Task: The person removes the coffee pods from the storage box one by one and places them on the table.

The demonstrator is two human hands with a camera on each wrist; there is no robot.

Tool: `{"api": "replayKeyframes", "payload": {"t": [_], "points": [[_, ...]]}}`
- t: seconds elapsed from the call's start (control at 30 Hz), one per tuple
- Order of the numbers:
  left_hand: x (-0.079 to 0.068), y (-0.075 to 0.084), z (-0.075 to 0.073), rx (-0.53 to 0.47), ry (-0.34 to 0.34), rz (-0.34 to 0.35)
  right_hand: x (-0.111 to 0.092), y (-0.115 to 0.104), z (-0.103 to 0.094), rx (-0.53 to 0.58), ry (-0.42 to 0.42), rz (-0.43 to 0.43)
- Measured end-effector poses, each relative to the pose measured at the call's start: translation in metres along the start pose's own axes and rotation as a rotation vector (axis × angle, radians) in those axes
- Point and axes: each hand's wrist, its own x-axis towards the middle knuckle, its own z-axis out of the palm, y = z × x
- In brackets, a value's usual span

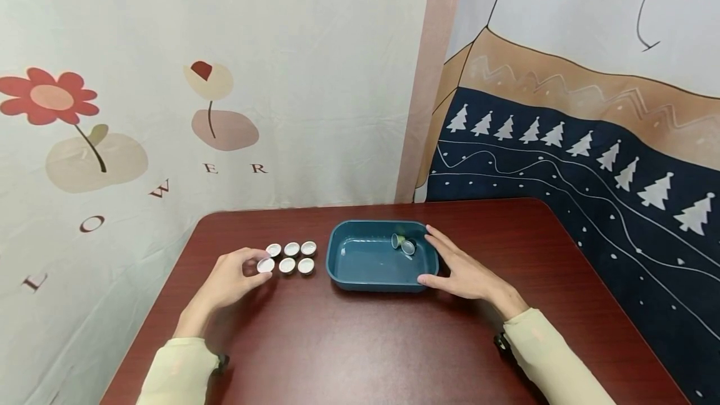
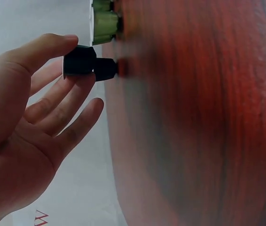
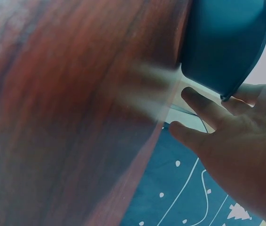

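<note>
In the head view my left hand (image 1: 230, 277) is at the left end of two short rows of coffee capsules. It pinches a dark capsule (image 2: 80, 60) between thumb and fingertips, its pale lid facing up. Just beyond stands a second dark capsule (image 2: 105, 69), and green capsules (image 2: 105, 27) stand nearby. My right hand (image 1: 464, 270) rests at the right end of a blue tray (image 1: 360, 285), fingers near its back corner, thumb at its front corner. Inside the tray, toward that end, lie a green capsule (image 1: 397, 240) and another capsule (image 1: 408, 247), both tipped over.
Everything stands on a reddish-brown wooden table (image 1: 349, 342) with rounded back corners. The other white-lidded capsules (image 1: 306, 265) stand between my left hand and the tray. Behind the table hang a pale flower-print cloth (image 1: 315, 80) and a dark tree-print cloth (image 1: 562, 186).
</note>
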Motion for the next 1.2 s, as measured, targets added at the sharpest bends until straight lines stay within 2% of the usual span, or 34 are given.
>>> {"api": "replayKeyframes", "payload": {"t": [0.73, 1.2], "points": [[0.0, -0.014, 0.014, -0.003, -0.027, -0.082, 0.0, 0.001, 0.001, 0.007, -0.001, -0.001], [0.0, -0.014, 0.017, -0.013, -0.008, -0.074, 0.0, 0.002, 0.001, -0.01, 0.014, -0.028]]}}
